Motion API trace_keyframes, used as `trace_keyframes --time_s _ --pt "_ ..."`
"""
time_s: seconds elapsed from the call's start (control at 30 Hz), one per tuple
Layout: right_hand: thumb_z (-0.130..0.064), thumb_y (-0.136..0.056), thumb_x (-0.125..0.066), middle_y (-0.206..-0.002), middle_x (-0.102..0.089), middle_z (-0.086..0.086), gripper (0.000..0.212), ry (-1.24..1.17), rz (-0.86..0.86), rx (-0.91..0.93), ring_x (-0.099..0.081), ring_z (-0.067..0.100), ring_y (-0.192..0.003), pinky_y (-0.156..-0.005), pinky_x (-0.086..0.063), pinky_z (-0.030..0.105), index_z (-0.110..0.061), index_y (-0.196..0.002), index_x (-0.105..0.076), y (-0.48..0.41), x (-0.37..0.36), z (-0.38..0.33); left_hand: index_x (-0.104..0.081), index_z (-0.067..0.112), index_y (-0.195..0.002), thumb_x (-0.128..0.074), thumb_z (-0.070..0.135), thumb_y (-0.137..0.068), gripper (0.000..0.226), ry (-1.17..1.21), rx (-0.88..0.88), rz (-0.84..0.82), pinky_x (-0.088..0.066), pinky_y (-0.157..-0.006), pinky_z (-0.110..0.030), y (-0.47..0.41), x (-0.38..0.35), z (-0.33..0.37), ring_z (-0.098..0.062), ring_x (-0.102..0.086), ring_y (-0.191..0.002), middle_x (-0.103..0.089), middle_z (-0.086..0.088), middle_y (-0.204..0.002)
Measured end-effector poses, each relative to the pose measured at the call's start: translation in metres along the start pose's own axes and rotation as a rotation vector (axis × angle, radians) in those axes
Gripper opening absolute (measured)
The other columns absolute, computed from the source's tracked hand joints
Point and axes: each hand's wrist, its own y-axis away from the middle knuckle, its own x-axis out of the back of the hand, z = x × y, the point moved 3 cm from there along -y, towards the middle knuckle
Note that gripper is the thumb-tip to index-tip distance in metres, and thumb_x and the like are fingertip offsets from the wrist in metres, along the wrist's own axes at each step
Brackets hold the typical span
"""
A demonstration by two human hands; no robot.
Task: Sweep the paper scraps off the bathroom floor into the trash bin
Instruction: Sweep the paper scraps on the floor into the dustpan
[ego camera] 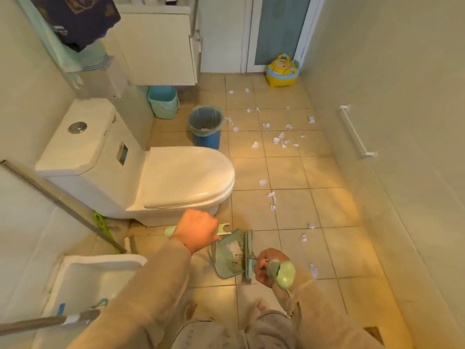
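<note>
The left hand (197, 229) hides most of the dustpan handle (222, 229).

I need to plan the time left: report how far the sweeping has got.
Done: some scraps lie in the blue trash bin. In hand: left hand holds the green dustpan, already holding paper; right hand holds the brush at its lip. Left: most paper scraps still litter the tiles.

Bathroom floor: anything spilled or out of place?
Yes. Torn paper scraps are strewn over the floor tiles right of the blue trash bin; one hangs at its rim. A few already lie in the dustpan.
</note>
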Motion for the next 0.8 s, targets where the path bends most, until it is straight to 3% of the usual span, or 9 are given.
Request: trace_keyframes --time_s 0.2,0.33,0.47,0.63,0.8 --pt "-0.001 -0.095 -0.036 -0.024 -0.046 -0.003 0.031 0.038 0.076 -0.036 -0.045 0.004 -0.022 -0.048 -0.037 0.021 -0.012 -0.067 -0.039 -0.001 0.075 0.031 -0.063 0.015 -0.102 -0.047 0.047 -0.091 0.037 0.012 -0.135 0.003 -0.041 -0.069 -0.033 -0.034 0.014 0.079 -0.030 -0.064 -0.098 -0.070 -0.010 -0.105" --pt "-0.003 -0.094 -0.038 -0.025 -0.047 -0.004 0.028 -0.004 0.115 -0.077 -0.046 0.002 -0.023 -0.037 -0.040 0.018 -0.012 -0.067 -0.041 0.000 0.108 0.053 -0.061 0.016 -0.102 -0.046 0.046 -0.092 0.035 0.003 -0.190 0.011 -0.041 -0.070 -0.032 -0.054 0.021 0.112 -0.029 -0.065 -0.096 -0.070 -0.008 -0.104" --pt "-0.003 -0.094 -0.039 -0.026 -0.048 -0.003 0.027 -0.051 0.143 -0.091 -0.046 0.004 -0.022 -0.031 -0.038 0.014 -0.011 -0.068 -0.042 0.003 0.130 0.065 -0.060 0.016 -0.101 -0.047 0.049 -0.091 0.037 -0.024 -0.225 0.061 -0.043 -0.070 -0.033 -0.074 0.028 0.125 -0.029 -0.065 -0.093 -0.070 -0.007 -0.102" --pt "0.001 -0.093 -0.039 -0.032 -0.043 0.004 0.028 -0.180 0.248 -0.103 -0.039 0.013 -0.020 -0.030 -0.033 0.012 -0.007 -0.066 -0.043 0.013 0.164 0.080 -0.061 0.018 -0.098 -0.050 0.052 -0.088 0.037 -0.099 -0.286 0.121 -0.034 -0.063 -0.030 -0.102 0.046 0.131 -0.028 -0.066 -0.090 -0.070 -0.006 -0.099" --pt "0.003 -0.091 -0.035 -0.044 -0.041 0.010 0.030 -0.271 0.327 -0.107 -0.038 0.016 -0.020 -0.033 -0.036 0.018 -0.006 -0.064 -0.042 0.020 0.192 0.091 -0.061 0.019 -0.098 -0.051 0.053 -0.088 0.037 -0.135 -0.311 0.098 -0.038 -0.063 -0.029 -0.120 0.046 0.133 -0.026 -0.066 -0.089 -0.069 -0.004 -0.098"
